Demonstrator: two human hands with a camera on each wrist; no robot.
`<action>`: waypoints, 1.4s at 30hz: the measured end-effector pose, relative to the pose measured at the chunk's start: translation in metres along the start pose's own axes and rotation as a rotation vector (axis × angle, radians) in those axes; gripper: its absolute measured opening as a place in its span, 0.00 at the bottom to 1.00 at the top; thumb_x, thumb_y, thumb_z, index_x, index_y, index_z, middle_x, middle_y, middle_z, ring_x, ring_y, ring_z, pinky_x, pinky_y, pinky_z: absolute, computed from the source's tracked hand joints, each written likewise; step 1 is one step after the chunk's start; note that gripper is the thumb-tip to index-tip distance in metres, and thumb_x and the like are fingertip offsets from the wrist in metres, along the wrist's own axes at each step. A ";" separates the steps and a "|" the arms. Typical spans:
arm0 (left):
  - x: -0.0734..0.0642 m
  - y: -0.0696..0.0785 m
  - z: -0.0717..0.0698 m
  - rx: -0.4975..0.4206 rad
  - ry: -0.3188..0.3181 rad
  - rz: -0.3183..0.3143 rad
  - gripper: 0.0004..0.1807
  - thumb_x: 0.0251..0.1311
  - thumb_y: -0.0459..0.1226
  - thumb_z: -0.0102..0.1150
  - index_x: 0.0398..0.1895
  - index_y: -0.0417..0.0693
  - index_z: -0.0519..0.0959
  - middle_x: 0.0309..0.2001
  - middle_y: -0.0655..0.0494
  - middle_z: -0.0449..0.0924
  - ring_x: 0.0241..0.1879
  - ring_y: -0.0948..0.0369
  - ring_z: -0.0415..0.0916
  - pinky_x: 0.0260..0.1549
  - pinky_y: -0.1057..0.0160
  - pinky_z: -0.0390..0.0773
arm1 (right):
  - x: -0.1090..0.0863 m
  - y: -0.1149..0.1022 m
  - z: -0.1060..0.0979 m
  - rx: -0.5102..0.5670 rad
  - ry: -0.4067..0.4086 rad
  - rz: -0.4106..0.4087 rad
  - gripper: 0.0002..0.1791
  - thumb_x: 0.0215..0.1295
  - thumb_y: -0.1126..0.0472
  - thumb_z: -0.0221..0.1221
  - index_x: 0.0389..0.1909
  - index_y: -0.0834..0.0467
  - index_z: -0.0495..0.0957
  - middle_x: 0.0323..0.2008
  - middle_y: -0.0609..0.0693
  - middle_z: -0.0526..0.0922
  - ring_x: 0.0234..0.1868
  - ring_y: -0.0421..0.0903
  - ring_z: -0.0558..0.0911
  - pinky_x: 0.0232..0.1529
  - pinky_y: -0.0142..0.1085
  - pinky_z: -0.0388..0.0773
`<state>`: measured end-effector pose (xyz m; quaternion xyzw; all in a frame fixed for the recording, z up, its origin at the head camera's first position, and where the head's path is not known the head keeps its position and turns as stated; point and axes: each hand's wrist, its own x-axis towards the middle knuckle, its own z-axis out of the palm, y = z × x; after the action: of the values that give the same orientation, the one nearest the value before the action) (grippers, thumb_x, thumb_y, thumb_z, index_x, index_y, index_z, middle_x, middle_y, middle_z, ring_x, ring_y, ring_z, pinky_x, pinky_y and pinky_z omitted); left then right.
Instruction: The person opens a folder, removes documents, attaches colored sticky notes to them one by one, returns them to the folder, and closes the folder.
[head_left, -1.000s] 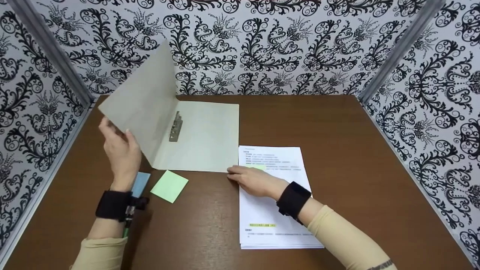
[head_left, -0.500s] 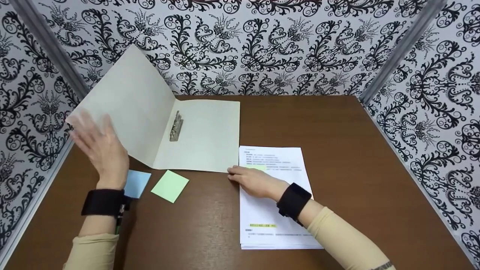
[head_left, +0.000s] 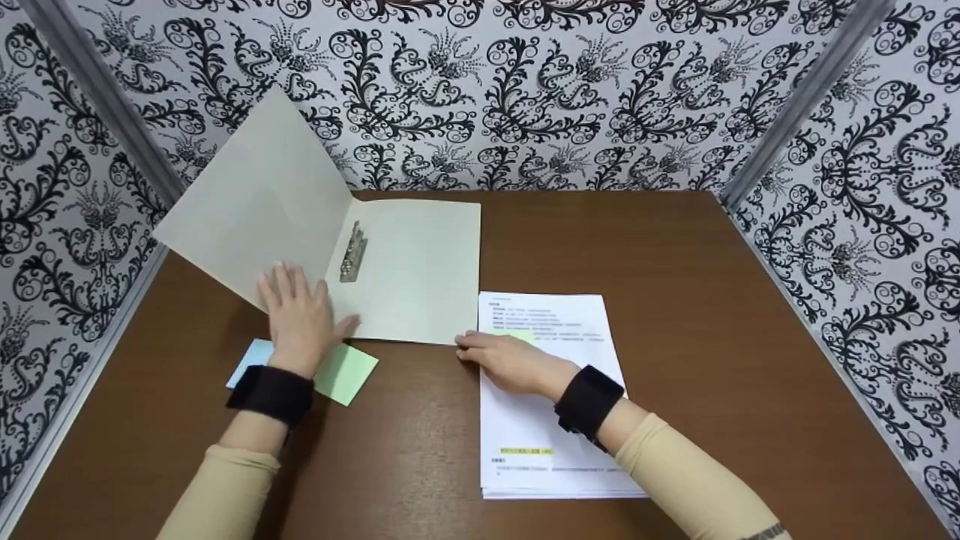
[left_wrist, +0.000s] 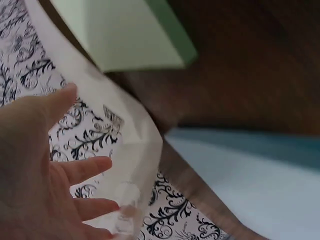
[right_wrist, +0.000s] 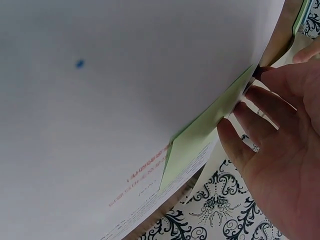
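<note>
A cream file folder [head_left: 420,270] lies spread at the back left in the head view, its left cover [head_left: 255,195] tilted up. Along the fold sits a metal clip [head_left: 352,259]. My left hand [head_left: 304,326] is over the folder's lower edge by the fold, fingers spread and holding nothing; contact is unclear. At the folder's lower right corner, my right hand [head_left: 514,364] rests on a stack of printed paper [head_left: 555,420]. The right wrist view has its relaxed fingers touching a light green sticky note [right_wrist: 200,135] on the paper.
On the brown table [head_left: 637,247], a light green sticky-note pad [head_left: 349,375] and a blue pad [head_left: 250,360] lie below the folder, partly behind my left hand. Patterned walls [head_left: 540,97] enclose the back and sides.
My left hand swung the folder's cover out to the left and let go of it. The hand then moved right, to the fold. My right hand stayed in place.
</note>
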<state>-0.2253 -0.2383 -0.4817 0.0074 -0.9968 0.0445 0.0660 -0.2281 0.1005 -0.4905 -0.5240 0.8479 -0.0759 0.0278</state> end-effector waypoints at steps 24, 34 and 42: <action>0.015 0.010 0.011 -0.185 -0.257 -0.103 0.69 0.55 0.76 0.57 0.79 0.26 0.53 0.75 0.12 0.35 0.77 0.23 0.31 0.74 0.29 0.38 | -0.004 0.019 -0.017 0.192 0.092 0.109 0.19 0.76 0.74 0.54 0.65 0.71 0.76 0.66 0.67 0.77 0.70 0.62 0.74 0.71 0.50 0.70; 0.021 0.007 0.013 -0.235 -0.314 -0.105 0.72 0.55 0.76 0.58 0.80 0.25 0.49 0.74 0.11 0.33 0.77 0.22 0.31 0.75 0.30 0.43 | -0.051 0.084 -0.038 0.192 0.184 0.519 0.23 0.73 0.73 0.59 0.67 0.71 0.73 0.64 0.71 0.74 0.68 0.70 0.71 0.70 0.60 0.66; 0.023 0.004 0.012 -0.288 -0.348 -0.102 0.73 0.55 0.75 0.59 0.80 0.24 0.44 0.74 0.10 0.30 0.76 0.22 0.29 0.74 0.29 0.43 | -0.089 0.119 -0.044 0.279 -0.032 0.768 0.33 0.77 0.60 0.59 0.75 0.73 0.62 0.73 0.75 0.62 0.75 0.72 0.60 0.74 0.63 0.59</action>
<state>-0.2495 -0.2352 -0.4913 0.0557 -0.9876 -0.1034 -0.1042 -0.2994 0.2367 -0.4687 -0.1617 0.9629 -0.1661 0.1381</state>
